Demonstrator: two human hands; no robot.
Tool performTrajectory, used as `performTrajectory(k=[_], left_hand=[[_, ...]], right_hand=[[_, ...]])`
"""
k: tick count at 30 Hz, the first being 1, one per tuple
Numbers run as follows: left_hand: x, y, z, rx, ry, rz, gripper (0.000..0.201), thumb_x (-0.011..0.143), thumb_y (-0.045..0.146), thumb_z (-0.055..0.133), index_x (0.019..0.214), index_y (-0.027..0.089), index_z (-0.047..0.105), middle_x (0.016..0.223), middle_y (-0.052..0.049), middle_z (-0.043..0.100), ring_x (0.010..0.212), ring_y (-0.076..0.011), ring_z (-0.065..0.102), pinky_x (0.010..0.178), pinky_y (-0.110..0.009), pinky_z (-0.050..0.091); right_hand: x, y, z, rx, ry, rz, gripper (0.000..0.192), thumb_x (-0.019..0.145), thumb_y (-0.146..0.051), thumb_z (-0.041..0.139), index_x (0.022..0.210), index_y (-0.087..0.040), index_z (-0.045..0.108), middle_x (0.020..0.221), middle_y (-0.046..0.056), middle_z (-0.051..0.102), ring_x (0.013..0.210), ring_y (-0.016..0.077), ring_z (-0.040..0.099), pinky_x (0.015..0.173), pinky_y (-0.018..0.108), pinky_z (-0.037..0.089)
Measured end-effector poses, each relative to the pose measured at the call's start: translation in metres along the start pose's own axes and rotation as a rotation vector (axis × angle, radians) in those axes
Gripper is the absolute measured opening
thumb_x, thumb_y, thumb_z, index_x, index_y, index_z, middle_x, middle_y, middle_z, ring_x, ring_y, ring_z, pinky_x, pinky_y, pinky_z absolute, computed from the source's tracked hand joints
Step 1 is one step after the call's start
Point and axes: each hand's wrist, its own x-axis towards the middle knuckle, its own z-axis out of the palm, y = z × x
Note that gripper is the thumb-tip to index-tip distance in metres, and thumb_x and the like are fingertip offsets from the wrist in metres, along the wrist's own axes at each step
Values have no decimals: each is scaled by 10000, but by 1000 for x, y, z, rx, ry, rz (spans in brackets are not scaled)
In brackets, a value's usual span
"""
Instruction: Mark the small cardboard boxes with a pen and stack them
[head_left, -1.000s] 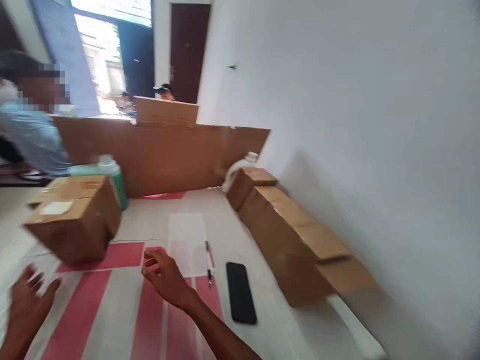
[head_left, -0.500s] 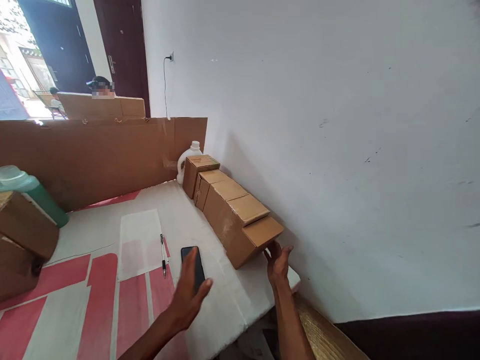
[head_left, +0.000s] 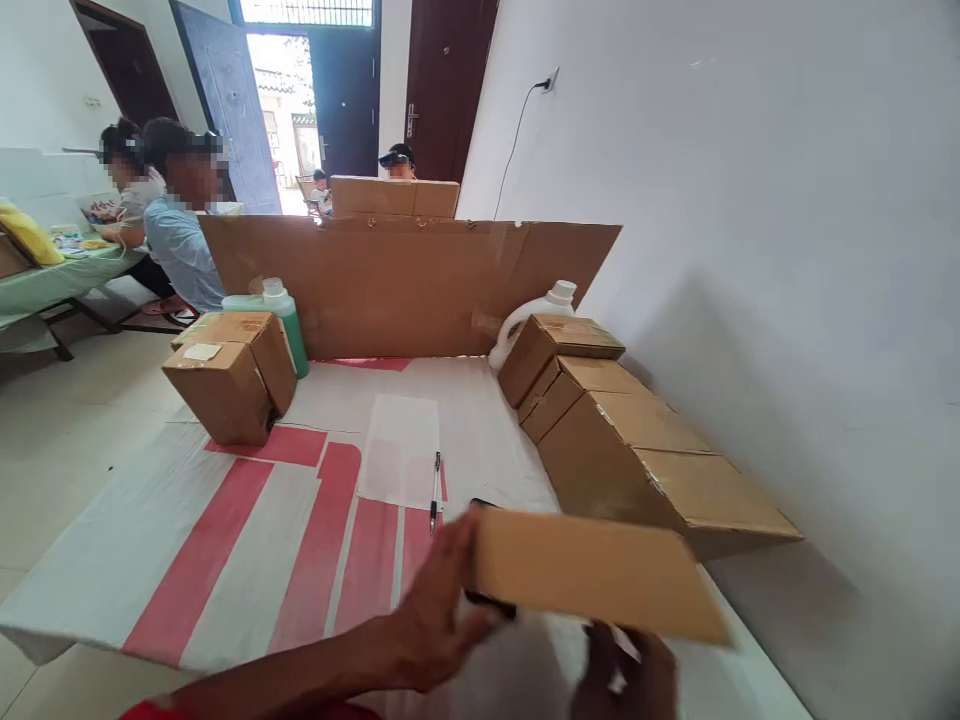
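Note:
I hold a small cardboard box (head_left: pixel 592 575) low in front of me, over the near edge of the table. My left hand (head_left: pixel 439 605) grips its left end with the fingers on the near face. Blurred and partly hidden, my right hand (head_left: pixel 637 670) is under the box's right part and supports it. Just behind it, a row of several similar boxes (head_left: pixel 622 440) runs along the white wall. A black phone (head_left: pixel 489 601) lies mostly hidden behind my left hand and the box.
A pen (head_left: pixel 434 490) and a paper sheet (head_left: pixel 399 448) lie on the red-and-white table cover (head_left: pixel 247 540). Two stacked boxes (head_left: pixel 229 385) and a green bottle (head_left: pixel 283 320) stand at the left, a white jug (head_left: pixel 529 315) by a cardboard partition (head_left: pixel 405 285). People sit beyond, at the left.
My right hand reached the nearest box of the row by the wall. Now both hands hold a box pulled toward me, and the view has swung left.

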Motion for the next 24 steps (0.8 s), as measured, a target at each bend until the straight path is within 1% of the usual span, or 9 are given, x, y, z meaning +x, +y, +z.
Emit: performTrajectory(k=[2, 4, 6, 9, 13, 16, 19, 22, 24], left_hand=[[-32, -9, -47, 95, 243, -191, 775, 1008, 599, 410, 1661, 272, 151, 1642, -162, 360, 1570, -356, 227, 1261, -601, 253], [-56, -22, -87, 179, 411, -358, 698, 1014, 595, 397, 1619, 263, 298, 1524, -171, 498, 1523, -367, 326, 1229, -591, 320], [-72, -36, -115, 240, 486, -459, 653, 1017, 599, 379, 1559, 237, 409, 1426, -169, 557, 1473, -358, 402, 1210, -579, 354], [-87, -58, -138, 343, 541, -548, 672, 974, 647, 436, 1467, 200, 534, 1459, -188, 489, 1462, -382, 383, 1202, -616, 338], [-97, -83, -153, 365, 623, -584, 653, 968, 657, 419, 1345, 175, 647, 1434, -214, 504, 1373, -395, 467, 1171, -657, 345], [-92, -95, -173, 321, 654, -550, 626, 1013, 601, 344, 1413, 177, 574, 1442, -186, 525, 1409, -332, 460, 1224, -590, 301], [-72, -107, -200, 282, 637, -488, 616, 1010, 589, 372, 1470, 205, 513, 1530, -137, 495, 1500, -286, 371, 1266, -511, 243], [-48, -112, -219, 226, 544, -440, 617, 994, 615, 367, 1366, 190, 615, 1398, -127, 641, 1391, -296, 522, 1178, -472, 398], [-40, -108, -222, 207, 487, -416, 617, 998, 613, 350, 1291, 169, 663, 1264, -130, 722, 1227, -300, 643, 1066, -452, 500]], right_hand=[[-27, -37, 41, 71, -148, -121, 469, 963, -598, 514, 1188, -204, 630, 1084, 152, 679, 836, 279, 642, 792, 448, 531], [-52, -66, 83, 156, -328, -223, 410, 1000, -528, 501, 1216, -205, 630, 1109, 152, 677, 923, 284, 658, 815, 433, 540], [-70, -83, 117, 200, -474, -268, 397, 1012, -510, 491, 1211, -202, 645, 1123, 158, 675, 1015, 303, 655, 866, 454, 541], [-82, -89, 148, 226, -630, -228, 449, 1014, -546, 460, 1187, -185, 663, 1123, 164, 677, 1070, 325, 642, 938, 505, 522], [-79, -75, 147, 268, -784, -94, 531, 1020, -572, 416, 1306, -178, 627, 1248, 169, 663, 1163, 327, 633, 1000, 518, 510], [-84, -58, 132, 246, -831, -56, 655, 946, -580, 582, 1476, -202, 503, 1388, 170, 604, 1240, 340, 620, 1019, 520, 522], [-96, -47, 125, 233, -837, -106, 783, 878, -520, 703, 1544, -219, 425, 1476, 170, 567, 1322, 353, 582, 1071, 550, 499], [-100, -45, 133, 275, -841, -118, 640, 909, -469, 657, 1482, -219, 520, 1474, 149, 597, 1365, 342, 558, 1142, 577, 436], [-92, -47, 140, 312, -855, -27, 572, 914, -484, 638, 1416, -213, 593, 1393, 142, 664, 1295, 335, 615, 1123, 569, 457]])
